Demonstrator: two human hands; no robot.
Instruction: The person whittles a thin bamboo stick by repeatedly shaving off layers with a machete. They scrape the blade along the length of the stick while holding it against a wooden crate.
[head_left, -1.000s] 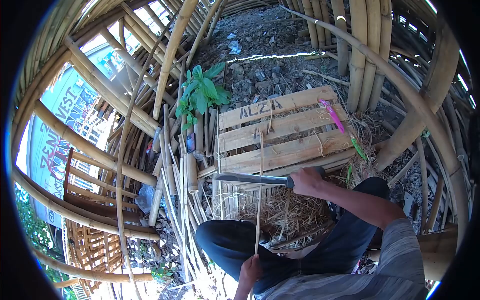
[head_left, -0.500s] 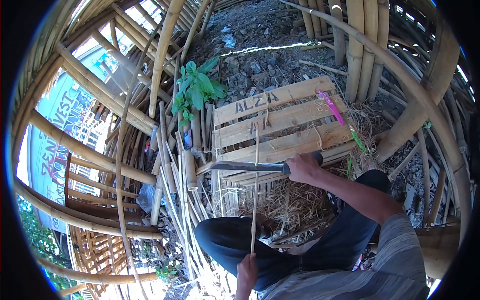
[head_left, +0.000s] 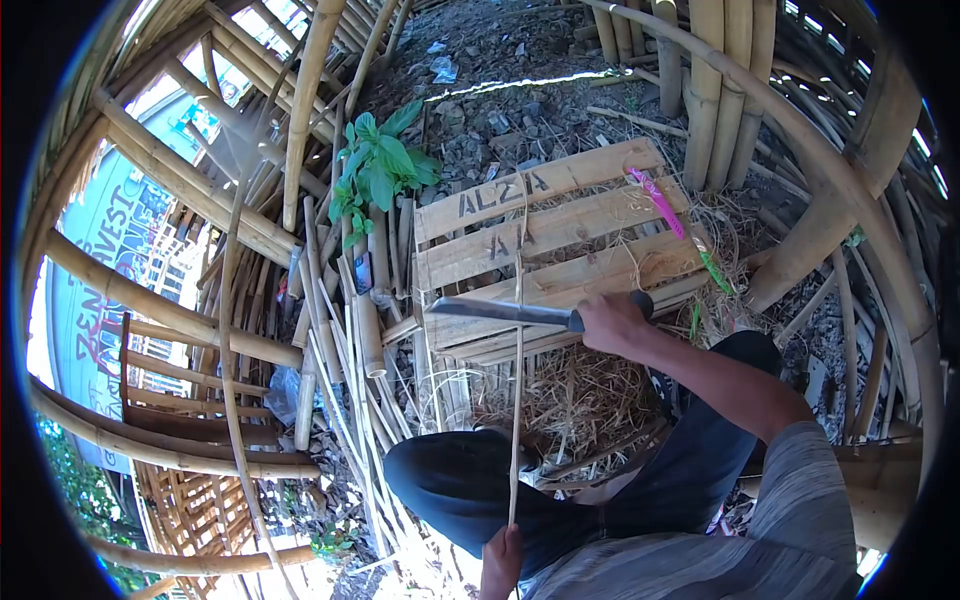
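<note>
My right hand point(head_left: 612, 322) is closed round the dark handle of a long knife point(head_left: 500, 313), whose blade points left across the front of a wooden crate point(head_left: 560, 230). The blade crosses a thin bamboo strip point(head_left: 517, 420), which runs upright in view from my left hand over the crate's slats. My left hand point(head_left: 502, 557) grips the strip's lower end, beside my bent knee. A pink sheathed tool with a green part point(head_left: 660, 203) lies on the crate's right side.
Dry straw point(head_left: 575, 405) lies below the crate. Cut bamboo strips point(head_left: 350, 400) lean at the left, near a leafy green plant point(head_left: 380, 165). Thick bamboo posts point(head_left: 720, 100) stand at the upper right, and a bamboo frame point(head_left: 180, 325) fills the left side.
The knife has moved slightly up along the strip, and its blade tip is now raised. My left hand is a little lower, still holding the strip. The view has shifted slightly.
</note>
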